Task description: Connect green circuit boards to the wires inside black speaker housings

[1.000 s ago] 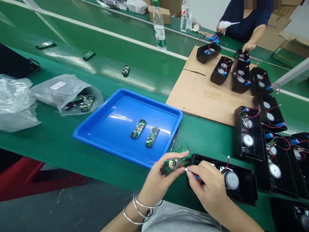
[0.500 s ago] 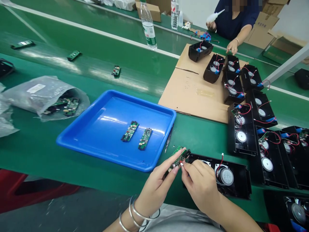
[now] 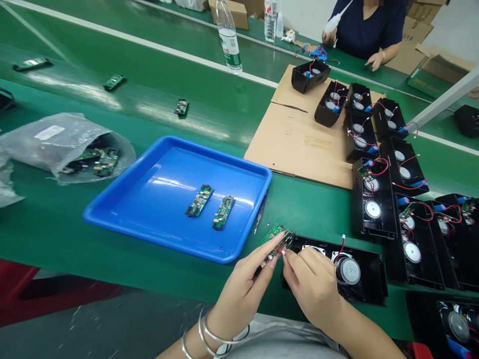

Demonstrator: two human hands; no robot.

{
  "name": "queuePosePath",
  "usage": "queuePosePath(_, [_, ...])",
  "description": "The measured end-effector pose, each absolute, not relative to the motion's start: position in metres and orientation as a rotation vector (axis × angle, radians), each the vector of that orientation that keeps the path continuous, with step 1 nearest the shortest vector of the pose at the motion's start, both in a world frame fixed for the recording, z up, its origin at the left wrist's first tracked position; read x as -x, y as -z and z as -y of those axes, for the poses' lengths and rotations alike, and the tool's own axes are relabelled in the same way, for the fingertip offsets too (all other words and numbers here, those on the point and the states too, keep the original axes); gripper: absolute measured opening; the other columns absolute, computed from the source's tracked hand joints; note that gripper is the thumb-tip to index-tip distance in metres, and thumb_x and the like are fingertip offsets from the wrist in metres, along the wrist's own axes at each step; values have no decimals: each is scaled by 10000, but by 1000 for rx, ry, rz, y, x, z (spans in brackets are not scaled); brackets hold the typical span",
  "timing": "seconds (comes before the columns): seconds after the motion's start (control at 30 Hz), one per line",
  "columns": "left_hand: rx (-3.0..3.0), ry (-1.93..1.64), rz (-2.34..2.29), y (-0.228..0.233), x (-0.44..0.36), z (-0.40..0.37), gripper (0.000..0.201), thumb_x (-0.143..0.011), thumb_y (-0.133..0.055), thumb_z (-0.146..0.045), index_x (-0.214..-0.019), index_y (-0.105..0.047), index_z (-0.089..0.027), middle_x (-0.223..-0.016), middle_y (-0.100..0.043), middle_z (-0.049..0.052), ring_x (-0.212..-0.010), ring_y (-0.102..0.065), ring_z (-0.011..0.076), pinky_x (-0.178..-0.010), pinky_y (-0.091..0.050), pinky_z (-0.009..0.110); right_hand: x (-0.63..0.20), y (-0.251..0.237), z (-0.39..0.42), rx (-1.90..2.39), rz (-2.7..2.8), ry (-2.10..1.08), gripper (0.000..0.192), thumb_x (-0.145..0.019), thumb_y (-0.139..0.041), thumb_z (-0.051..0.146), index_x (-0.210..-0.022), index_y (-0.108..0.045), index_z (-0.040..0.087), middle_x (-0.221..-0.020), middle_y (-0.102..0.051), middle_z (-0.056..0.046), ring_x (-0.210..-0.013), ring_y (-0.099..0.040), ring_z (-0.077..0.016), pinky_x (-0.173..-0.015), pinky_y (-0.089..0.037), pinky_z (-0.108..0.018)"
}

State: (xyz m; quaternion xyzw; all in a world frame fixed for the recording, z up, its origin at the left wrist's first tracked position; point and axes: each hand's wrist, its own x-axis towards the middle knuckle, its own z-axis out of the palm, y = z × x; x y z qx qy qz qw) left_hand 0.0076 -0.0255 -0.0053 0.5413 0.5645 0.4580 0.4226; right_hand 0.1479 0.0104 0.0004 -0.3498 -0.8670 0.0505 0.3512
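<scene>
Left hand (image 3: 243, 289) pinches a small green board (image 3: 276, 242) betw. thumb and fingers, held tilted just above the near edge of the tabletop (image 3: 112, 239). Right hand (image 3: 310, 284) pinches a tiny white plug (image 3: 283, 253) at fingertips, pressed up against the board's lower end; a red bit shows beside it. Can't tell if the plug is seated. Bangles (image 3: 209, 334) on left wrist.

Right under/behind the hands: open black shell (image 3: 370, 284) w/ round speaker (image 3: 350, 270) inside, red wire w/ white end (image 3: 342, 242) sticking up. Board sits at the shell's left end, touching or just over it, can't tell which.

Blue tray (image 3: 123, 209) to the left of the hands, two boards (image 3: 199, 200) (image 3: 223, 212) lying side by side in it, apart from each other. Thin metal tool (image 3: 260, 219) on the tabletop just beside tray's right rim.

Far left: clear bag (image 3: 56, 139) w/ more boards spilling at its mouth. Three loose boards further back on the green belt, e.g. (image 3: 181, 106).

Right side: cardboard sheet (image 3: 299, 144), row of more black shells (image 3: 374, 199) w/ speakers and red wires running from it toward the near right. Bottle (image 3: 228, 37) upright at back.

Another person (image 3: 368, 25) across the tabletop, dark top, one hand holding a white squeeze bottle (image 3: 335, 21), the other hand (image 3: 375, 61) resting flat near the far shells.
</scene>
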Motion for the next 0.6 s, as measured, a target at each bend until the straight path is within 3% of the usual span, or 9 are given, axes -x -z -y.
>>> queuePosePath(0.43, [-1302, -1272, -1316, 9, -17, 26, 350, -904, -494, -209, -1242, -573, -260, -1247, -627, 15, -1148, -579, 178, -999, -460, 290, -151, 2, -13, 882, 2266, -153, 155, -898, -469, 48, -893, -625, 47, -597, -534, -39, -544, -412, -143, -489, -325, -289])
queuePosePath(0.6, [-1265, -1329, -1267, 11, -19, 29, 317, -926, -466, -214, -1203, -604, -280, -1247, -628, 5, -1154, -575, 181, -1011, -456, 309, -154, 4, -14, 831, 2269, -126, 180, -903, -439, 44, -891, -618, 51, -566, -491, -17, -514, -391, -145, -461, -295, -297])
